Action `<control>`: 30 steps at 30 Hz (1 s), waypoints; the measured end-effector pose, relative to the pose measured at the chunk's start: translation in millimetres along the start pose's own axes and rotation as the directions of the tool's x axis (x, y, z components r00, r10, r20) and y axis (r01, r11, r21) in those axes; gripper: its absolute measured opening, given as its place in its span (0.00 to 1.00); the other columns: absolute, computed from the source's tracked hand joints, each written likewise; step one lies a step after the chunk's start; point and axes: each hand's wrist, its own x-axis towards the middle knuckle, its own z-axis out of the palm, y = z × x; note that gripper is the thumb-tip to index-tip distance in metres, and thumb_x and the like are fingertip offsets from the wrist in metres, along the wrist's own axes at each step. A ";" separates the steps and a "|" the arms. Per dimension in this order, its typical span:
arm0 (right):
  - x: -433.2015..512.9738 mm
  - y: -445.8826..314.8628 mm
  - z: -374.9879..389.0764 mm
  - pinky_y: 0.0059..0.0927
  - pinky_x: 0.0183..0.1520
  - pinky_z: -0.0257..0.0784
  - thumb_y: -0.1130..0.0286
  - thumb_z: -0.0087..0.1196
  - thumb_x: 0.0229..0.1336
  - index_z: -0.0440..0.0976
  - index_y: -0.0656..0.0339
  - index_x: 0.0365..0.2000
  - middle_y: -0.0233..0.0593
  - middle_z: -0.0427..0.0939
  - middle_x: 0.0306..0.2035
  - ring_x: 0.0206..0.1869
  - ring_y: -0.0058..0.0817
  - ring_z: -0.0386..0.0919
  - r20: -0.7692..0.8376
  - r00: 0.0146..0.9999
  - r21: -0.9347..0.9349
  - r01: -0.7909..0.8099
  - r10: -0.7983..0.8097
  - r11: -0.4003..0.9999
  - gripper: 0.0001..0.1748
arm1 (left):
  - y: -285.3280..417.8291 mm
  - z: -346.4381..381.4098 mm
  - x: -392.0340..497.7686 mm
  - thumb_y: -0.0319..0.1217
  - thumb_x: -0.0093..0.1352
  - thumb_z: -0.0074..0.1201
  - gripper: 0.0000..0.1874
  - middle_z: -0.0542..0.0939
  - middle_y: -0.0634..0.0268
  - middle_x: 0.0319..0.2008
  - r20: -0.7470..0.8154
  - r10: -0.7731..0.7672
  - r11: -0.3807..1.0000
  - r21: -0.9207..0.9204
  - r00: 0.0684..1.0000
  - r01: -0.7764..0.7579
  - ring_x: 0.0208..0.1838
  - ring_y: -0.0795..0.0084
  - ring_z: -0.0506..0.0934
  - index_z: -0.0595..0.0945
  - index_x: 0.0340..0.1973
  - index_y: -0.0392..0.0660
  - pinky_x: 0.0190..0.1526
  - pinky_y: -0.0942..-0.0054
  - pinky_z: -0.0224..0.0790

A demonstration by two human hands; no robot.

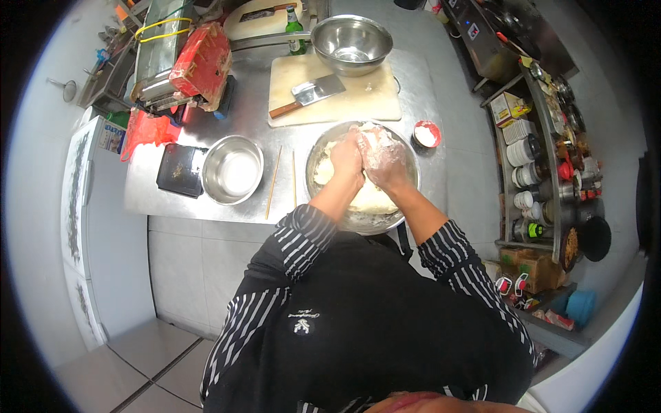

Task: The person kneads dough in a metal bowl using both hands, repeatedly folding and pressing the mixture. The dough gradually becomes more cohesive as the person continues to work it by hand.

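Observation:
A wide steel mixing bowl [414,180] stands in front of me at the table's near edge. Pale dough [374,200] lies inside it, and more shows at the left wall. Above the dough, my left hand [347,157] is curled and pressed against the side of my right hand. Flour and sticky dough coat my right hand [383,159], whose palm side is partly turned up. Where the two hands meet, the fingers overlap, so what the left fingers grip is hidden. A small red-rimmed bowl [437,135] of white powder sits right of the mixing bowl.
Behind the mixing bowl, a cleaver [315,94] lies on a cutting board [361,106], partly under a steel bowl with a handle [352,44]. A green bottle [294,31] stands nearby. Leftward are chopsticks [273,180], another steel bowl [232,170], a black tray [178,170] and a red machine [201,67].

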 end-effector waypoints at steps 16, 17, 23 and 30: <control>16.5 -18.4 -86.5 0.45 0.44 0.75 0.56 0.58 0.80 0.82 0.65 0.44 0.50 0.82 0.30 0.37 0.46 0.83 0.112 0.889 0.506 -0.436 0.444 0.744 0.19 | 36.3 -54.6 34.3 0.56 0.87 0.52 0.33 0.91 0.57 0.45 0.074 0.076 0.953 0.289 0.994 -0.095 0.48 0.68 0.87 0.88 0.55 0.32 0.52 0.67 0.80; 21.5 -15.2 -82.4 0.45 0.44 0.75 0.54 0.59 0.80 0.83 0.64 0.45 0.50 0.82 0.29 0.37 0.46 0.83 0.145 0.868 0.517 -0.476 0.475 0.711 0.20 | 32.5 -49.2 19.9 0.58 0.87 0.49 0.37 0.90 0.55 0.48 0.086 0.067 0.925 0.369 0.994 -0.094 0.53 0.65 0.85 0.84 0.61 0.30 0.56 0.66 0.79; 8.4 -12.7 -27.4 0.55 0.54 0.81 0.43 0.65 0.73 0.86 0.58 0.51 0.55 0.90 0.46 0.46 0.56 0.89 0.202 0.906 0.274 -0.416 0.371 0.867 0.27 | 25.2 -7.5 -27.6 0.64 0.88 0.41 0.45 0.87 0.53 0.53 0.185 0.086 0.938 0.317 0.979 -0.142 0.58 0.61 0.82 0.80 0.69 0.27 0.64 0.60 0.74; 4.2 2.4 2.3 0.58 0.50 0.81 0.56 0.65 0.70 0.86 0.60 0.47 0.54 0.90 0.43 0.46 0.56 0.87 0.259 0.966 0.237 -0.074 0.010 0.969 0.18 | 43.3 -47.9 18.2 0.50 0.87 0.52 0.31 0.82 0.56 0.28 0.485 0.395 0.414 0.664 0.780 -0.622 0.31 0.66 0.73 0.82 0.33 0.34 0.38 0.59 0.69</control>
